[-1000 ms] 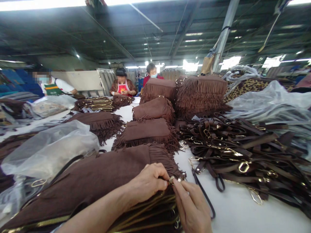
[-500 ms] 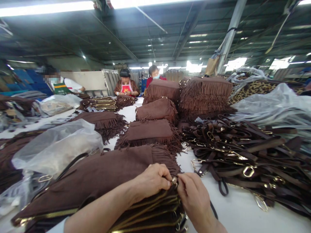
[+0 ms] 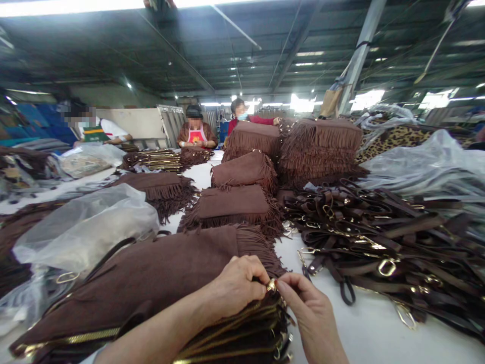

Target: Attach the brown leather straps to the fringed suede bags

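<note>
A stack of brown fringed bags (image 3: 182, 258) with gold zippers lies in front of me. At the right corner of the top bag, my left hand (image 3: 242, 283) pinches a gold metal fitting (image 3: 272, 286) between thumb and forefinger. From the other side, my right hand (image 3: 308, 308) holds thumb and forefinger together at the same fitting, its other fingers loosely curled. Fingertips partly cover the fitting, so its exact shape is hidden. Below my hands, the gold zippers (image 3: 235, 328) of the stacked bags show in layers.
Dark brown straps with gold clasps (image 3: 371, 242) lie heaped on the white table (image 3: 364, 328) at right. Clear plastic bags (image 3: 91, 222) lie at left. More fringed bags (image 3: 235, 202) are stacked ahead. Co-workers (image 3: 195, 131) sit across the table. Leopard-print material (image 3: 394, 139) is at far right.
My right hand has turned, so its thumb now shows at the gold fitting. My left hand stays nearly in place. A co-worker's arm has reached out toward the tall stack.
</note>
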A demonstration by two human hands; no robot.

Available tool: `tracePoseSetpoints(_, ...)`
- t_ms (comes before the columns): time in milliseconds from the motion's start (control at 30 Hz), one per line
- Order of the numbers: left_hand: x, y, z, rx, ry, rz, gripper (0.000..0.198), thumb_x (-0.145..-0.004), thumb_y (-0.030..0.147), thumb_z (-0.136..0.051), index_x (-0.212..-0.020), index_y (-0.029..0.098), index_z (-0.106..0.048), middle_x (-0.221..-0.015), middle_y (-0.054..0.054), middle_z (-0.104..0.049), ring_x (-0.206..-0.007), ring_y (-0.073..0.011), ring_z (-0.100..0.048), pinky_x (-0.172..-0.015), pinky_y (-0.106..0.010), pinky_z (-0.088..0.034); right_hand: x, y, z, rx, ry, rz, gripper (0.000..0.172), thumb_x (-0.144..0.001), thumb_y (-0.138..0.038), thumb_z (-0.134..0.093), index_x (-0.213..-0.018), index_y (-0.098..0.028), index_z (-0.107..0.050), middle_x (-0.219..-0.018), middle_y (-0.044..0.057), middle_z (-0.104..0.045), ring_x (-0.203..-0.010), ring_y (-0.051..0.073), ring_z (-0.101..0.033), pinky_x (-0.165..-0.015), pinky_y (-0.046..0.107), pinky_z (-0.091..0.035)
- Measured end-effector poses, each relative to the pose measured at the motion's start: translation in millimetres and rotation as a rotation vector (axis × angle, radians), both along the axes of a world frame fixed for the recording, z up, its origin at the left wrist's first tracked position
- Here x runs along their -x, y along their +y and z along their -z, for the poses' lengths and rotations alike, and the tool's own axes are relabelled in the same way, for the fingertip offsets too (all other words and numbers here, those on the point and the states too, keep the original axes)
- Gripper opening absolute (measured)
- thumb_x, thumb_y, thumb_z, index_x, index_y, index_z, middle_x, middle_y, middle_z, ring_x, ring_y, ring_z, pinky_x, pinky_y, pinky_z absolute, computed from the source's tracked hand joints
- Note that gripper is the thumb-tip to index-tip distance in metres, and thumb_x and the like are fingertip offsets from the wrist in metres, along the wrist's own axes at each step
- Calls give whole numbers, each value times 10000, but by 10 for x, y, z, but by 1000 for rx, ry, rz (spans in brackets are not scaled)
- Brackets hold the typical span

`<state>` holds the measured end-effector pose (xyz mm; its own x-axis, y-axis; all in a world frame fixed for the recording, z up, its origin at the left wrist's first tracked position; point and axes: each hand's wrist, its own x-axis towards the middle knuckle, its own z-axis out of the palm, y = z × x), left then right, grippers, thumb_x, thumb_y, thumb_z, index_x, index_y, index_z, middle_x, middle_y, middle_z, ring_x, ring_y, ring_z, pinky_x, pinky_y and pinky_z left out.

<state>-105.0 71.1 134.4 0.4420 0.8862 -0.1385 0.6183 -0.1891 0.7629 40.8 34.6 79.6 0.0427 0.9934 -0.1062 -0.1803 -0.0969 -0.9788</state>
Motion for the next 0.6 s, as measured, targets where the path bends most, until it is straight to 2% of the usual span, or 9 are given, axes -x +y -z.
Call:
tracePoseSetpoints(100, -1, 2, 12, -7, -4, -1, 111, -628, 127, -572, -674, 174, -662, -762, 12, -582, -854, -150, -508, -796, -245, -359, 2, -2, -2, -4, -37, -24, 297, -683, -471, -645, -704, -180, -586, -593, -42, -522, -556, 94, -443, -471, 179, -348)
tracePoseSetpoints(267, 6, 4, 29, -16, -2, 6, 111, -624, 116, -574, -671, 170, -658, -761, 18, -584, -849, -143, -510, -784, -241, -357, 27, 8, 22, -76, -125, 19, 311, -732, -496, -572, -694, -189, -540, -605, -47, -483, -574, 99, -422, -512, 187, -358)
tracePoseSetpoints(367, 3, 1, 16, -26, 20, 10, 107, -633, 114, -572, -667, 171, -656, -770, 21, -590, -846, -140, -513, -781, -245, -355, 34, 23, 43, -122, -191, -28, 320, -749, -505, -539, -689, -191, -521, -599, -46, -458, -563, 105, -398, -509, 201, -348)
tracePoseSetpoints(600, 3, -13, -2, -43, 40, -4, 125, -641, 98, -585, -686, 179, -668, -783, 21, -601, -857, -143, -518, -792, -250, -358, 55, -79, 68, -98, -137, 8, 317, -746, -514, -544, -688, -204, -510, -592, -57, -413, -548, 98, -357, -480, 200, -308)
